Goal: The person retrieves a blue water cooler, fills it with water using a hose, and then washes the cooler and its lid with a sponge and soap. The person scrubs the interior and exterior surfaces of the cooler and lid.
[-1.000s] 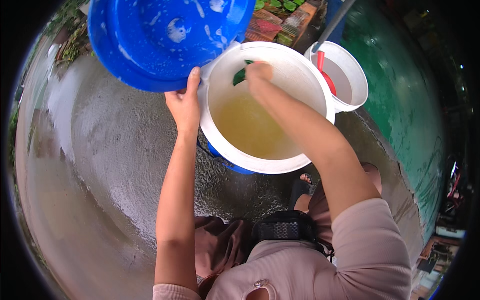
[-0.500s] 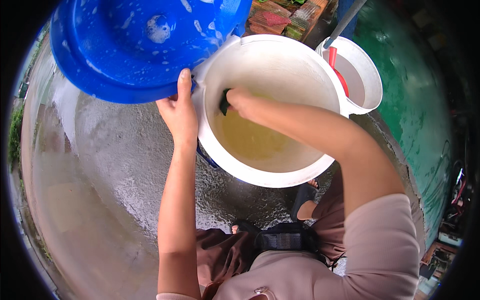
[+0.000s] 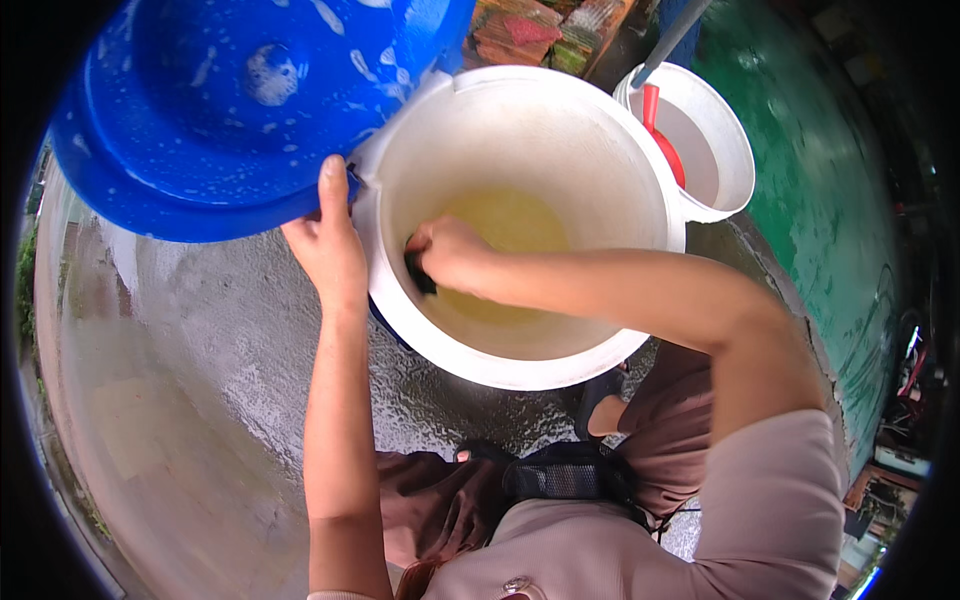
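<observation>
A large white bin [image 3: 530, 375] stands in front of me, with some yellowish liquid [image 3: 510, 215] at its bottom. Its blue lid [image 3: 180, 215], wet with soap suds, is swung open to the left. At the lid's edge by the bin rim, my left hand [image 3: 335, 250] grips with the thumb on top; its other fingers are partly hidden. My right hand [image 3: 455, 258] is inside the bin, closed on a dark scrubbing pad [image 3: 420, 272] that is pressed to the left inner wall. Most of the pad is covered by the fingers.
At the back right stands a white bucket [image 3: 735, 165] of greyish water with a red-handled dipper [image 3: 665, 150] and a grey pole [image 3: 675, 40]. Bricks [image 3: 520, 35] lie behind the bin. Wet concrete [image 3: 230, 330] spreads left; a green surface [image 3: 800, 170] lies right.
My right hand has moved the pad toward me along the inner wall. The bin's near rim and the lid's near edge sit lower in view, and the lid has shifted left with my left hand.
</observation>
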Tool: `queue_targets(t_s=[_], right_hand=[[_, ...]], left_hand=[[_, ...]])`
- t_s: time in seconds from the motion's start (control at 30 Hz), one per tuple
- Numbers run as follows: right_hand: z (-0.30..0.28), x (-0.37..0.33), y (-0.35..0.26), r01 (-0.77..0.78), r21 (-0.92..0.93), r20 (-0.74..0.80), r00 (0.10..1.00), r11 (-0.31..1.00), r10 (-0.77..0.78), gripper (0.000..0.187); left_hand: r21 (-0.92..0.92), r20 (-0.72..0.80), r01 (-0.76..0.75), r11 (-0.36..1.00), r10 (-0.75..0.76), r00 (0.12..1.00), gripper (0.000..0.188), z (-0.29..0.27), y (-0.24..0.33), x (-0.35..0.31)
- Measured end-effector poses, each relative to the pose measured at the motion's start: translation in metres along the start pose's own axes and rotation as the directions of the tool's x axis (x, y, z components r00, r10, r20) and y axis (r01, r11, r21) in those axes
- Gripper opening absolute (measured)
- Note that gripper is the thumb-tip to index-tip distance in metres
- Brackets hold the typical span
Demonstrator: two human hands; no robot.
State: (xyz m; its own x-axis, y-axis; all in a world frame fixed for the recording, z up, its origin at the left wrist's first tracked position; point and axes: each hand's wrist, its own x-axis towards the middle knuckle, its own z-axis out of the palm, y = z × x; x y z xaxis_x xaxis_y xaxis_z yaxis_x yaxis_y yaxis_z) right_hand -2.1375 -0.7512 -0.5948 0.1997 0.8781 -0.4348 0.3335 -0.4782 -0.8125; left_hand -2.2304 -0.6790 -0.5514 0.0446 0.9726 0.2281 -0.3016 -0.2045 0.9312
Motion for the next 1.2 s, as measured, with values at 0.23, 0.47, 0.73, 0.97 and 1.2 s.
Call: queue_targets(t_s=[0.23, 0.47, 0.73, 0.97, 1.2], right_hand=[[-0.042, 0.044, -0.015, -0.133, 0.451, -0.105, 0.974, 0.883, 0.200, 0.017], [-0.025, -0.058, 0.009, 0.229, -0.099, 0.257, 0.946, 0.968, -0.197, 0.011], [-0.044, 0.002, -0.034, 0.253, 0.413, -0.315, 0.941, 0.875, -0.123, 0.009], [-0.022, 0.001, -0.030, 0.349, 0.299, -0.464, 0.867, 0.888, -0.184, 0.008], [-0.032, -0.012, -0.058, 0.439, 0.153, -0.499, 0.807, 0.885, -0.314, 0.015]], left_hand=[[0.108, 0.020, -0.012, 0.994, 0.010, 1.000, 0.043, 0.010, 0.009, -0.005], [0.198, -0.035, 0.012, 0.980, -0.005, 0.999, 0.038, 0.001, 0.015, -0.009], [0.016, 0.006, 0.049, 0.999, -0.050, 0.999, 0.036, 0.008, 0.010, -0.008], [-0.012, 0.004, -0.022, 1.000, 0.022, 1.000, 0.031, 0.001, 0.015, -0.012], [-0.032, 0.000, -0.028, 0.999, 0.028, 1.000, 0.025, -0.004, 0.004, -0.003]])
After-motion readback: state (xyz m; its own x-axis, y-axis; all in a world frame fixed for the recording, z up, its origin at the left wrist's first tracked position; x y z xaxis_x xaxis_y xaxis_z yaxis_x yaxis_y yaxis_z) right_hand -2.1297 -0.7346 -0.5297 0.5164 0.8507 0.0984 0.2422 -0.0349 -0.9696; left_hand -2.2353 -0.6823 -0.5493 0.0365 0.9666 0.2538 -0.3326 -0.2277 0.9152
